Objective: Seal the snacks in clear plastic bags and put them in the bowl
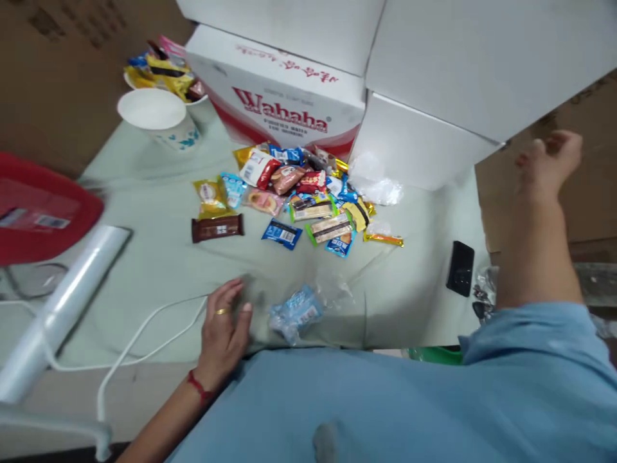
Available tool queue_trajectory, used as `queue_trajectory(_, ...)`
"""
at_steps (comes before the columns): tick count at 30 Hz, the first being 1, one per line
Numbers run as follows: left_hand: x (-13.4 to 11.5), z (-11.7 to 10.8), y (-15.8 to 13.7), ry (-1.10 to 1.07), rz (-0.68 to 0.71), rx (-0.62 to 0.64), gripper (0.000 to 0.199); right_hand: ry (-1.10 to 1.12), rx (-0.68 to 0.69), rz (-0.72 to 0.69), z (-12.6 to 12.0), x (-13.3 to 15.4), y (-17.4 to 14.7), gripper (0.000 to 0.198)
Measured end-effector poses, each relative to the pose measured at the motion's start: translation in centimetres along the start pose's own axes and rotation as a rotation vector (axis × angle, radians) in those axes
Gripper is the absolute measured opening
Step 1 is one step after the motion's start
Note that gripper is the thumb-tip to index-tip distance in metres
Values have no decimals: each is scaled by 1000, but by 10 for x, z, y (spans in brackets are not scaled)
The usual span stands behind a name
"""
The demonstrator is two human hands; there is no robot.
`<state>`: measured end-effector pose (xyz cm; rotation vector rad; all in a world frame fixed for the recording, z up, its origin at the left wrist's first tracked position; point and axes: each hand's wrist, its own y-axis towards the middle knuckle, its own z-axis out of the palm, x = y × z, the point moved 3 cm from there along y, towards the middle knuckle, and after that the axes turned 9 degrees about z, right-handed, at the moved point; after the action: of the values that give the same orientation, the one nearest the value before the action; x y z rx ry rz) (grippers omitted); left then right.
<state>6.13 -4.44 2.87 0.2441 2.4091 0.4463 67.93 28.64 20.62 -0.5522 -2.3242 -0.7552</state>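
Observation:
My left hand (224, 325) rests at the table's near edge, fingers loosely bent and thumb apart, holding nothing. To its right lies a crumpled clear wrapper with a blue-and-white packet (299, 312), apart from the hand. Raised at the far right, beside the white boxes, my right hand (552, 161) is slightly blurred. Its fingers are half curled with a gap between them, and no object shows in it. A heap of wrapped snacks (299, 177) spreads over the middle of the table. Nearer me are a brown bar (218, 227) and a dark blue packet (282, 233).
A Wahaha carton (289, 109) and white boxes (434, 64) stand behind the snacks. At the left are a paper cup (176, 132), a filled snack bowl (164, 74), a plastic roll (81, 289) and a white cable (144, 321). A black phone (461, 268) lies at the right edge.

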Motion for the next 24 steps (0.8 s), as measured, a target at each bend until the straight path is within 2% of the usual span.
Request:
queue_trajectory(1,1,0,-6,-9,-15,14,36,108,-65,103,0,-7,-26,28)
queue_trajectory(3,1,2,-11,-51,11,55,39,250,-53,221,4,-20,-97,23)
queue_trajectory(4,0,2,-10,-79,49,77,42,285,34,252,8,-23,-139,25)
queue_trajectory(7,-8,-2,-2,-150,253,137,50,265,472,384,21,-22,-266,52)
queue_trajectory(9,-13,-4,4,-163,400,180,51,243,738,450,30,-8,-336,69)
queue_trajectory(10,-16,-4,7,-162,453,203,49,243,879,436,37,3,-365,75)
queue_trajectory(12,-20,1,12,-157,504,228,40,202,1057,302,50,30,-407,77)
queue_trajectory(13,-22,5,15,-151,507,228,32,161,1094,223,57,44,-421,72)
queue_trajectory(15,-26,19,19,-130,466,218,15,81,1064,93,70,70,-438,54)
queue_trajectory(17,-29,36,23,-100,354,213,11,39,997,-35,77,93,-449,33)
queue_trajectory(18,-29,45,25,-91,277,209,10,34,986,-119,78,104,-454,28)
queue_trajectory(22,-21,62,31,-142,6,182,21,-3,1129,-551,71,134,-486,31)
queue_trajectory(24,-13,61,35,-242,-61,249,23,-59,1171,-702,67,137,-501,35)
